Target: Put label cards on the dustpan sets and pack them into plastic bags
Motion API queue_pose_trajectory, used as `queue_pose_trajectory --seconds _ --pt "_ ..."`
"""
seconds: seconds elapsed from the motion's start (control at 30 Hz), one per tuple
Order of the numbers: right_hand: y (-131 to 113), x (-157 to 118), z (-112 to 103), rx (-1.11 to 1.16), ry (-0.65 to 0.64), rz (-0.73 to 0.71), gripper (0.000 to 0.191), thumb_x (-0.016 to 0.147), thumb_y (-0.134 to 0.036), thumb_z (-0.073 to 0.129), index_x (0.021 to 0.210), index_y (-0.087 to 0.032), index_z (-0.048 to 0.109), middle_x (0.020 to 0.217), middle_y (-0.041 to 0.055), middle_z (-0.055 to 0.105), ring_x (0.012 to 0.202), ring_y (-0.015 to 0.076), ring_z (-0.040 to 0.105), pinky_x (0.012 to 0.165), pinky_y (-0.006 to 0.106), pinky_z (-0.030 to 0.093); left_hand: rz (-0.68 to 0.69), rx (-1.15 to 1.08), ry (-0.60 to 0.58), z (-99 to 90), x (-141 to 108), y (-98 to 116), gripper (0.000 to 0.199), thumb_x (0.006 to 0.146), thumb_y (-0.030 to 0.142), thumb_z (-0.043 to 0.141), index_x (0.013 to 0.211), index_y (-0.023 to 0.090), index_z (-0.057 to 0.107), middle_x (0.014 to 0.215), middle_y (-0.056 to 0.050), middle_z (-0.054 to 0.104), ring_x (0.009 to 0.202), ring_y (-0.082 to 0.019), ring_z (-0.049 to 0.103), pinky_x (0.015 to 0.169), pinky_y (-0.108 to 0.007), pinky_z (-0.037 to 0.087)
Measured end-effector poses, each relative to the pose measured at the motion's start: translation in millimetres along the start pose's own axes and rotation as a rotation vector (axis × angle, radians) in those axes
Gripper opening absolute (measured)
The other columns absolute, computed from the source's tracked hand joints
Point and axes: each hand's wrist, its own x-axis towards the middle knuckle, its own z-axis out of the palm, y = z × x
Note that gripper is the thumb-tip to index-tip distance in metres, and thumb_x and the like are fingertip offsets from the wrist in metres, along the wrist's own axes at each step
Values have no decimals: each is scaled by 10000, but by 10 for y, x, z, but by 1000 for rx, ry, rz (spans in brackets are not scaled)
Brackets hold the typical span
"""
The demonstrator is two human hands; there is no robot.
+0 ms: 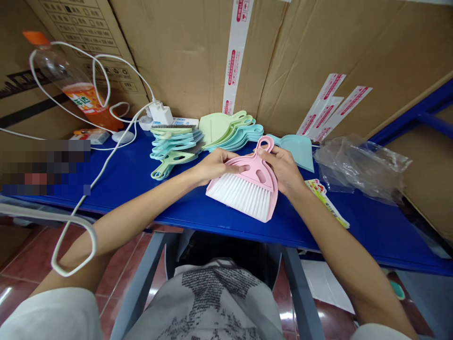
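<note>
Both hands hold a small pink hand brush with white bristles, lying in a matching pink dustpan. My left hand grips the left side, its thumb pressed on the brush near an oval hole. With my right hand I grip the right side just below the looped handles, thumb near the handle's base. The bristles point toward me over the table's front edge. Behind my left hand lie stacked green and blue hand brushes. Beyond the pink set are nested green and blue dustpans, and a single blue dustpan lies behind my right hand.
On the blue table, a clear plastic bag and a colourful printed card lie at right. An orange drink bottle, a white charger and a looping white cable occupy the left. Cardboard boxes rise behind.
</note>
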Motion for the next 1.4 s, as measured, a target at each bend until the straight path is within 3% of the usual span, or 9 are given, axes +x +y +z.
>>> queue_pose_trajectory --seconds 0.17,0.33,0.43,0.57,0.73,0.87,1.07,1.27,1.4 --pt "5 -5 26 -10 35 -28 542 680 -583 1011 1016 -257 738 964 30 820 918 262 772 837 386 628 5 -22 27 13 -16 19 462 549 349 1084 866 116 841 806 -53 780 661 -153 656 601 -250 453" --pt "-18 -9 -35 -138 -93 0 562 673 -532 1022 1081 -259 750 1039 36 817 973 261 756 843 369 608 87 -29 159 -16 22 -1 459 579 379 1070 870 125 821 783 -35 753 692 -155 639 618 -258 445" --pt "-13 4 -74 -239 -108 -91 522 726 -601 984 1035 -232 784 1106 57 814 1021 270 733 844 363 585 109 -10 201 -48 39 -22 475 609 402 1059 916 129 820 836 -44 770 759 -180 674 666 -280 483" --pt "-14 24 -123 -366 -130 -172 526 753 -643 957 1024 -216 814 1066 49 800 982 261 699 802 342 534 94 48 121 -95 47 -24 518 596 367 1070 961 124 795 898 -55 791 811 -189 705 725 -284 518" --pt "-10 16 -161 -449 -316 -84 476 797 -618 916 959 -186 796 895 23 728 818 203 621 711 304 422 59 43 128 -167 71 -9 845 598 327 1078 1318 140 677 910 -47 805 818 -212 754 726 -291 555" --pt "0 23 -175 -524 -373 -49 405 841 -572 849 864 -184 737 825 7 678 768 185 581 690 293 377 28 113 80 -204 87 -23 836 642 360 1066 1328 146 638 857 -29 783 741 -192 739 648 -268 540" --pt "-11 69 -215 -619 -486 -37 422 875 -593 804 975 -182 814 912 32 762 840 229 654 749 314 449 -10 157 89 -196 108 -76 779 680 241 1020 1304 173 559 870 0 763 717 -176 735 617 -258 560" --pt "40 130 -278 -614 -376 -55 480 817 -574 882 1108 -193 860 1112 62 836 1018 275 733 861 341 533 20 116 121 -214 103 -50 776 627 83 958 1255 202 518 976 -3 750 786 -185 754 683 -286 591" --pt "-36 131 -360 -491 -407 38 545 744 -555 972 1125 -184 855 1106 74 839 965 242 743 805 315 543 76 121 210 -194 82 -23 748 635 61 937 1226 213 505 1040 -19 737 847 -197 751 690 -292 605"
